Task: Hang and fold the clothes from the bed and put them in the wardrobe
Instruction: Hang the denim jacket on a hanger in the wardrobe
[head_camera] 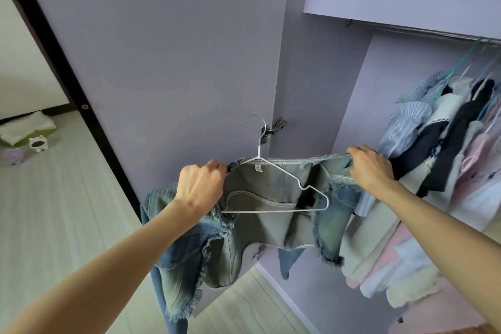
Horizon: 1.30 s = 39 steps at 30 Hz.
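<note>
The frayed denim jacket point(260, 214) hung spread in the air in front of the open wardrobe door point(168, 49), inside-out side toward the camera, with a white wire hanger point(279, 184) lying against its lining, the hook standing up above the collar. The left hand point(200, 184) pinched the collar edge at one shoulder and the right hand point(371, 168) gripped the frayed edge at the other, each grip closed on the cloth, the fabric drawn taut between them. The step seemed to be seating the jacket on the hanger; to do it well, each shoulder seam would need to sit over a hanger arm, the collar centred under the hook, before one hand let go to take the hook and lift it toward the rail point(423, 32). The heavy denim would likely slide off the thin wire if only one shoulder caught. Whether the hanger's left arm already sat inside a sleeve could not be told, since the left hand covered it. The hanging clothes point(447, 149) crowded the rail's right end, which ran out of view; the bed was not visible, and the jacket's lower sleeve was cut off at the bottom edge.
</note>
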Motion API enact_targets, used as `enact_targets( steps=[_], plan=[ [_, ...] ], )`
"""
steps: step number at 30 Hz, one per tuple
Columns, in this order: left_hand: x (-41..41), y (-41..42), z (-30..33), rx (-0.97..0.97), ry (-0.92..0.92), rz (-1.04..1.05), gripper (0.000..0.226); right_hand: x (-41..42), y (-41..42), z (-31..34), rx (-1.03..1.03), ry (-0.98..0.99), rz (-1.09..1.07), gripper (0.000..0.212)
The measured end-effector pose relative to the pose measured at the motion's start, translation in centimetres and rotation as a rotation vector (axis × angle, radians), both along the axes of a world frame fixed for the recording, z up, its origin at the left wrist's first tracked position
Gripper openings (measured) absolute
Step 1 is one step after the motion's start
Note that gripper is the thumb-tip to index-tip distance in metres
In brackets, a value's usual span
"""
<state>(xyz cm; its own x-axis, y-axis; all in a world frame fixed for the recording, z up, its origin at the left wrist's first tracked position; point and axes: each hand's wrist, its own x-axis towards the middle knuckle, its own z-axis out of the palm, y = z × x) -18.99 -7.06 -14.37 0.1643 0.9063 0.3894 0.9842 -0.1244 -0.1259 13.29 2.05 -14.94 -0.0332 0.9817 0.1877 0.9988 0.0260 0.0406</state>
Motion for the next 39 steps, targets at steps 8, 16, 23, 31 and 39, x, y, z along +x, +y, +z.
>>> enact_targets(
  steps=[8,16,23,31,39],
  plan=[
    [0.6,0.6,1.5,0.11,-0.121,0.043,0.031,-0.3,-0.9,0.4,0.073,-0.001,0.026,0.045],
    [1.5,2.2,0.2,0.144,-0.268,0.04,0.026,-1.1,-1.9,-0.7,-0.022,0.015,0.142,0.035],
    [2.1,2.5,-0.9,0.146,-0.481,0.015,0.023,-3.0,-5.4,-3.5,-0.504,0.483,0.321,0.027],
    [0.7,2.1,-1.3,0.271,-0.53,-0.168,0.024,-1.3,-1.9,-1.1,-0.008,0.326,0.31,0.04],
    [0.7,1.9,-0.7,0.318,-0.593,-0.147,0.023,-5.6,-2.2,-2.1,0.17,0.484,0.13,0.048]
  ],
)
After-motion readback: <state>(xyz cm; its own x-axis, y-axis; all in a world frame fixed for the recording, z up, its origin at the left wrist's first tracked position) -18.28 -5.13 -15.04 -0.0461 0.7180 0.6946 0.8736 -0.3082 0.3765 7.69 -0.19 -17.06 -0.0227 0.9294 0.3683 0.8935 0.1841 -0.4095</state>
